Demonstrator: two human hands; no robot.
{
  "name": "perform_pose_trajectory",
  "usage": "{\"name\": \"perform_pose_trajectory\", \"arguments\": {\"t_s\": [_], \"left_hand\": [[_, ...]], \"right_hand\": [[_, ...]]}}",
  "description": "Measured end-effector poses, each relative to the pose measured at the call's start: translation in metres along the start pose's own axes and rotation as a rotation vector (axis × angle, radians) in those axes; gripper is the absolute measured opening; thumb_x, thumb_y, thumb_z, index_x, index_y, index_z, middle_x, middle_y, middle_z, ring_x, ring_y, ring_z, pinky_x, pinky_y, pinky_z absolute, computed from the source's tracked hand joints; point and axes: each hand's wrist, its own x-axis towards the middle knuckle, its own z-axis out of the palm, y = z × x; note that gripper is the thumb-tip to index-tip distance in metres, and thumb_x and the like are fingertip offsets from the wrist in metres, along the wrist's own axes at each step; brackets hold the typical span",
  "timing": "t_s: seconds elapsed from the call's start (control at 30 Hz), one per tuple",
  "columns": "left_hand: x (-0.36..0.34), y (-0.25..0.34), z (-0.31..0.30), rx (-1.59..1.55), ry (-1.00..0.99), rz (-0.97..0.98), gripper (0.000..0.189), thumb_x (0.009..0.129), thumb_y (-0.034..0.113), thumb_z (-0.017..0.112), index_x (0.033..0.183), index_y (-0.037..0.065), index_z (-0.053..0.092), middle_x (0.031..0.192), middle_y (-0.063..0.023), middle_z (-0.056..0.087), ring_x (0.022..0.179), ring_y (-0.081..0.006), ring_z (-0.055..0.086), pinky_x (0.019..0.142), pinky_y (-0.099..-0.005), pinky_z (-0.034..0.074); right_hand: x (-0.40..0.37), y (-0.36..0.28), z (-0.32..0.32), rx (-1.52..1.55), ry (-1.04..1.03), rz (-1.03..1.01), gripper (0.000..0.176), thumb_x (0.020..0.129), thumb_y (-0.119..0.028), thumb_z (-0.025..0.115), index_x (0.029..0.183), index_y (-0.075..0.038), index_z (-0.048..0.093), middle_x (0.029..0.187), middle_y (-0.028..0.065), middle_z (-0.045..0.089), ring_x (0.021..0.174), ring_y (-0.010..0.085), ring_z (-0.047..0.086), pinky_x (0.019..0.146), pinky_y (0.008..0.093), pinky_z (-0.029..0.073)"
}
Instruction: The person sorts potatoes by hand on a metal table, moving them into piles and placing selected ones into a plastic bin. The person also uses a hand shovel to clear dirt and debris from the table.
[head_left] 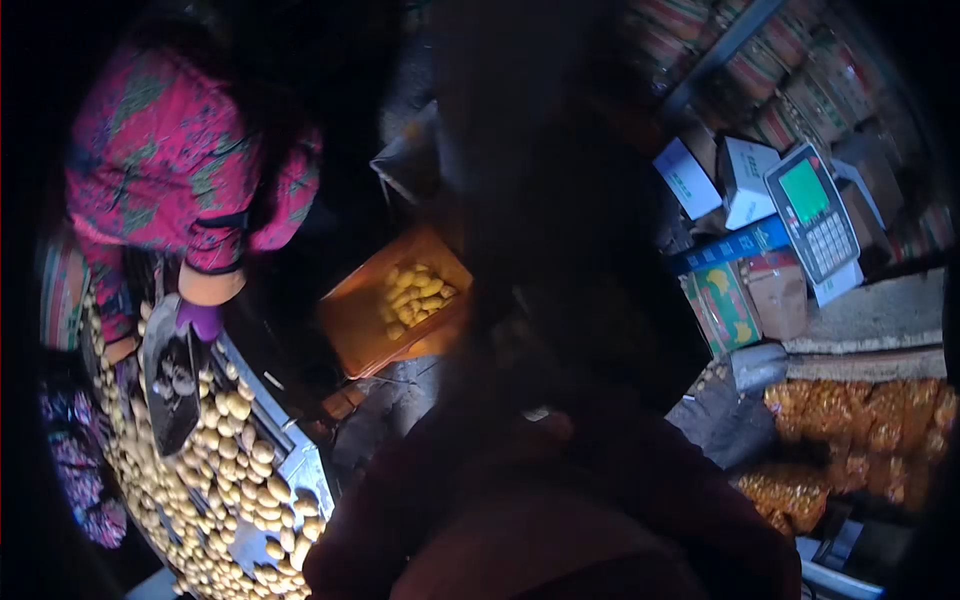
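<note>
"Looking into that orange crate, what do you see?"

"Yellow potatoes, smallish and oval, bright under the light, heaped loosely toward the right end; the orange bottom shows at the left."

"And the camera wearer's fingers?"

"Too dark over there. I can't tell how far open either hand is, or what it holds."

"Who's at the left?"

"Another person, purple glove at the rim of a grey scoop, above paler tubers spread over the worktop."
</note>
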Motion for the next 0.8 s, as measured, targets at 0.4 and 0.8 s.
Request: {"name": "perform_pose_trajectory", "arguments": {"t_s": [0.4, 0.8], "left_hand": [[-0.03, 0.032, -0.023, 0.01, 0.069, -0.147, 0.062, 0.091, 0.036, 0.063, 0.143, 0.015, 0.037, 0.135, -0.0136, 0.05, 0.12, -0.0293, 0.051, 0.1, -0.0422, 0.043], [-0.232, -0.059, 0.015, -0.466, 0.846, 0.005, 0.083, 0.089, 0.055, 0.059, 0.144, -0.001, 0.034, 0.134, -0.0179, 0.05, 0.12, -0.0254, 0.052, 0.101, -0.0397, 0.043]], "right_hand": [[0.01, -0.132, -0.096, -0.285, 0.658, -0.215, 0.027, 0.097, -0.02, 0.055, 0.121, -0.007, 0.057, 0.102, 0.0057, 0.063, 0.089, 0.013, 0.06, 0.074, 0.0284, 0.048], [0.116, -0.037, 0.051, -1.04, 0.253, -0.135, 0.024, 0.098, -0.02, 0.054, 0.116, -0.007, 0.06, 0.103, 0.0077, 0.064, 0.086, 0.0152, 0.061, 0.075, 0.0299, 0.051]]}}
